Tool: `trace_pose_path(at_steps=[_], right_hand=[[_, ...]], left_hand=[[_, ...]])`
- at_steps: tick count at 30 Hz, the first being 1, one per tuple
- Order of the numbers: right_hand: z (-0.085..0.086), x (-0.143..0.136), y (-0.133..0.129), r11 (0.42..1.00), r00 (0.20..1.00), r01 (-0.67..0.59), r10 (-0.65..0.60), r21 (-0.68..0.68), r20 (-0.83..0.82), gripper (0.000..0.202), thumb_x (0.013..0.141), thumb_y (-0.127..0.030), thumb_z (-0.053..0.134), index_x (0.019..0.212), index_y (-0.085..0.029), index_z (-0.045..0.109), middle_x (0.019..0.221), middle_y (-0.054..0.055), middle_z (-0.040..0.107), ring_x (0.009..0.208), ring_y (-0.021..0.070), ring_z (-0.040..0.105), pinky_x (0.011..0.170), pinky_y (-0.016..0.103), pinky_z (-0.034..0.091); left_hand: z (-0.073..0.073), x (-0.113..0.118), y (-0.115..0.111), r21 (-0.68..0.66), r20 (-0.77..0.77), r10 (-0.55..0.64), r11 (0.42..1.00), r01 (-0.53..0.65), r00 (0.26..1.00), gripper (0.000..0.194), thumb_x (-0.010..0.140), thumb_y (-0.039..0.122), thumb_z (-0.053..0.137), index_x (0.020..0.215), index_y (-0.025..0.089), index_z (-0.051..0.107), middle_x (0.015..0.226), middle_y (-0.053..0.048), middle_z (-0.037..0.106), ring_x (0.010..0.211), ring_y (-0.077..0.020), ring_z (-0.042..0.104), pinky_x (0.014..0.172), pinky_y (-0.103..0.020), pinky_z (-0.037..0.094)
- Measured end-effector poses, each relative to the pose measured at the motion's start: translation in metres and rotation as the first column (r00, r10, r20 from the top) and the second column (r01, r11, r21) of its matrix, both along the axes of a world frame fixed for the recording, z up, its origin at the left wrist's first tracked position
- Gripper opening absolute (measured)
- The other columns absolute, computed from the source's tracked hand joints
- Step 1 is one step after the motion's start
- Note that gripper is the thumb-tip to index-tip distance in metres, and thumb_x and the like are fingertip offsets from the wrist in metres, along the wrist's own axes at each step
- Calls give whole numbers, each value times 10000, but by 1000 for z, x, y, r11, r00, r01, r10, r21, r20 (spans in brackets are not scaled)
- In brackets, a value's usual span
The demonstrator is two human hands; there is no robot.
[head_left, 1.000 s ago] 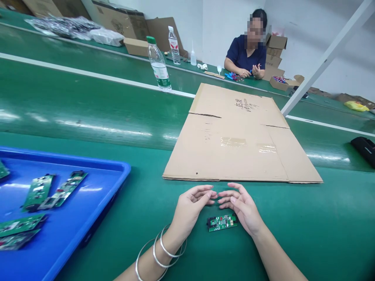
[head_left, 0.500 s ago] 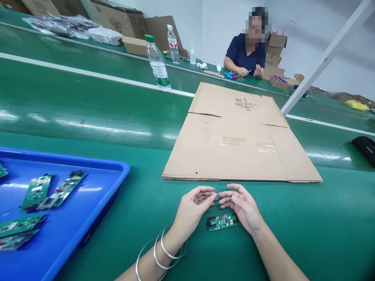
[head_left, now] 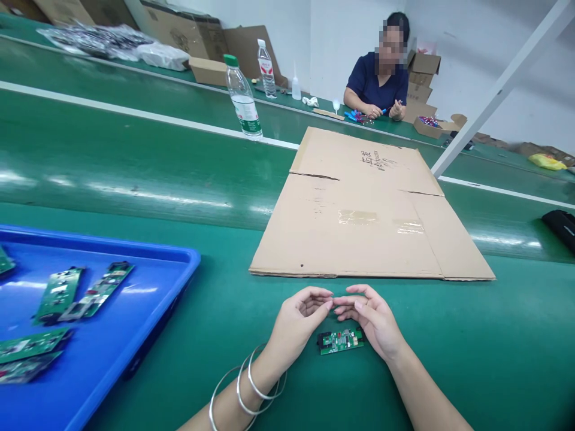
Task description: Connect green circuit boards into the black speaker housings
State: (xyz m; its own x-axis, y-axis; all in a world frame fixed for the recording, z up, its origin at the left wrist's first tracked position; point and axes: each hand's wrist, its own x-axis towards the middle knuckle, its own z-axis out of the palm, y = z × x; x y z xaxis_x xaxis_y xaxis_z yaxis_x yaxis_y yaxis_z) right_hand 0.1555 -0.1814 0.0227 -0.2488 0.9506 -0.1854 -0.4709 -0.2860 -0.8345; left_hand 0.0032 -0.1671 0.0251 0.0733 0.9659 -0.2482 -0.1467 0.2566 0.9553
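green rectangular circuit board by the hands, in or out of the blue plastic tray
Out: the circuit board lies on the green tabletop, apart from the tray.

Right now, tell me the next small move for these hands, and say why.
I'd probably lower the right hand's fingers and grip the circuit board by its right end: it lies flat on the table, that end is right beside this hand, and the fingers hold nothing visible.
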Motion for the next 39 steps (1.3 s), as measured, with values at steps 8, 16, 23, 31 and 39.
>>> trace_pose_path(at_steps=[8,16,23,31,39], right_hand=[[-2,0,1,1000,1000,-10,10,2,1,247,713,-317,674,881,-167,573,864,77,699,769,157,642,698,286,477],[-1,-1,0,1000,1000,-3,3,3,17,247,712,-329,669,875,-170,572,847,77,699,780,168,639,697,298,471],[-1,0,0,1000,1000,-14,14,1,3,260,707,-331,681,878,-169,573,819,68,700,780,160,639,706,283,467],[-3,-1,0,999,999,47,-47,-9,-1,226,697,-313,691,846,-168,602,825,54,692,712,145,628,654,273,479],[-3,-2,0,997,997,73,-73,-16,11,239,674,-329,707,827,-171,615,782,37,679,664,132,612,639,270,481]], left_hand=[[2,-1,-1,5,-28,-15,1000,15,999,159,619,323,626,682,177,637,675,-20,688,667,-175,643,619,-268,526],[6,-2,-1,20,-60,-17,1000,18,998,147,643,320,607,655,184,660,632,-11,689,575,-150,610,593,-255,508],[6,-1,-1,21,-58,-23,999,24,998,135,620,311,627,639,186,673,627,-7,691,562,-141,605,577,-241,506],[4,0,-2,7,-37,-25,1000,26,999,140,609,304,639,645,174,676,587,-17,695,591,-161,639,565,-244,517],[5,0,-3,-15,-50,-22,1000,21,998,129,607,293,650,646,172,676,592,-27,706,608,-174,659,554,-243,522]])
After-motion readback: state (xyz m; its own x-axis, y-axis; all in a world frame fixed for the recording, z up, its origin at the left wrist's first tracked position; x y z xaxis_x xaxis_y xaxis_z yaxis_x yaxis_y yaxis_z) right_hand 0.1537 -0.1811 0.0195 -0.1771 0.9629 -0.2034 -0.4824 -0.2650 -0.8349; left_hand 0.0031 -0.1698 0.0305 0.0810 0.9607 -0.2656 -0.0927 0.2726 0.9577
